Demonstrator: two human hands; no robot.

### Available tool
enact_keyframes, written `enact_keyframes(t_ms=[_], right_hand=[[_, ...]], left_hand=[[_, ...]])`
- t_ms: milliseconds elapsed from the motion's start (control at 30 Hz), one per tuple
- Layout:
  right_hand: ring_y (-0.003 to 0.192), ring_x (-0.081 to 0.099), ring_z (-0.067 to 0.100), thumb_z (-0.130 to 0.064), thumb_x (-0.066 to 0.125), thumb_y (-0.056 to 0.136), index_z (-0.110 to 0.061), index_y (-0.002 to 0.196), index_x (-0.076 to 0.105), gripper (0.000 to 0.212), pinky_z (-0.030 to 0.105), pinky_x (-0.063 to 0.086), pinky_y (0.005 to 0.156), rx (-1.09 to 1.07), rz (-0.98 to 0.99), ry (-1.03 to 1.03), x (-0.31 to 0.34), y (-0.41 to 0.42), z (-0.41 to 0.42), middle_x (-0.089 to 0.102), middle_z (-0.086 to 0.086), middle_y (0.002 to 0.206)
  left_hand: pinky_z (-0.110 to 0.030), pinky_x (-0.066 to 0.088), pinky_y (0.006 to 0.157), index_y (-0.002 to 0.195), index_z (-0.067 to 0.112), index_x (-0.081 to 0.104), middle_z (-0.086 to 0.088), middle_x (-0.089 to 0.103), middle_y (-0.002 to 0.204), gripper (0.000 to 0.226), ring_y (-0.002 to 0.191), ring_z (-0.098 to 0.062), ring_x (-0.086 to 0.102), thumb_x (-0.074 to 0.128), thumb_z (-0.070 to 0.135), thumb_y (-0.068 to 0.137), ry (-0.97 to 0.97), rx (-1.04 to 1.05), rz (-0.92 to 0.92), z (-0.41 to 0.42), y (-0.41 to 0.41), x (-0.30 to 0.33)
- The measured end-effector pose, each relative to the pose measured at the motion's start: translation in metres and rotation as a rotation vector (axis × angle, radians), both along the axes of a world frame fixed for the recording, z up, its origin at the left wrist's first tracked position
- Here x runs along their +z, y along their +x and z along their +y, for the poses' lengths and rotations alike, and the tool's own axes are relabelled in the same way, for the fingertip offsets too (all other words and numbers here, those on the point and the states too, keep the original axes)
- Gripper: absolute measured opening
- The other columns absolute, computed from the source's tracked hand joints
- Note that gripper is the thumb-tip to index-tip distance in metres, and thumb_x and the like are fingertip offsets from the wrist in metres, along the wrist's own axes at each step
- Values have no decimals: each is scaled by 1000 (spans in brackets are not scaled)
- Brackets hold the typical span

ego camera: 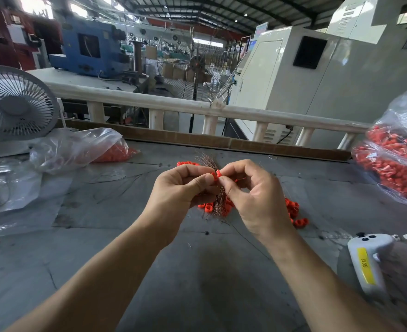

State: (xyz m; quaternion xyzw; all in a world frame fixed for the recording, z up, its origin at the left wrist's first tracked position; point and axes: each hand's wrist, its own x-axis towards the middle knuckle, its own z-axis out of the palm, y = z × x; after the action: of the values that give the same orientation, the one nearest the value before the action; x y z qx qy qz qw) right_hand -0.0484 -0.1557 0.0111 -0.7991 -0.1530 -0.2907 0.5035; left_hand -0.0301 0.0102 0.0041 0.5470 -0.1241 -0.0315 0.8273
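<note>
One desk fan (15, 104): grey, at the far left of the table (197, 271), grille facing the viewer.
Left bag (78, 147): clear plastic, slumped just right of the fan, with some red caps inside.
Left hand (176, 188): fingers curled, thumb and forefinger pinching the red cap from its left side.
Red cap (215, 174): small plastic ring held in the air above the middle of the table, between the fingertips of both hands.
Copper wires (206, 160): a thin bundle lying on the table under the hands, its ends fanning out beyond the fingers.
Right hand (252, 195): fingers curled, thumb and forefinger pinching at the cap's right side. Whether they also hold a wire is too fine to tell.
Loose caps (293, 212): a scatter of red rings on the table, below and right of the right hand.
Right bag (394, 164): clear, packed with red caps that show fine wires.
Step in hand: likely fitting a wire to the cap.
Next move: probably calls for a steady left pinch while the right fingers work the wire home.
</note>
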Motion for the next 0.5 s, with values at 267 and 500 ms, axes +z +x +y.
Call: enact_keyframes(t_ms=[267,500], right_hand=[[90,68,13,-6,78,89,-16,93,76,11,26,54,80,-25,-107,-180,7,-3,-2,72,-8,92],[90,69,11,-7,79,88,-16,93,77,10,15,49,81,2,-56,-120,8,-5,-1,74,-8,91]], left_hand=[[-32,63,73,97,2,73,-15,76,80,24,74,-24,74,73,14,76,40,54,-95,-3,-1,0],[-29,62,70,96,5,73,-13,77,80,10,73,-23,75,73,5,86,91,111,-141,-4,-2,1]])
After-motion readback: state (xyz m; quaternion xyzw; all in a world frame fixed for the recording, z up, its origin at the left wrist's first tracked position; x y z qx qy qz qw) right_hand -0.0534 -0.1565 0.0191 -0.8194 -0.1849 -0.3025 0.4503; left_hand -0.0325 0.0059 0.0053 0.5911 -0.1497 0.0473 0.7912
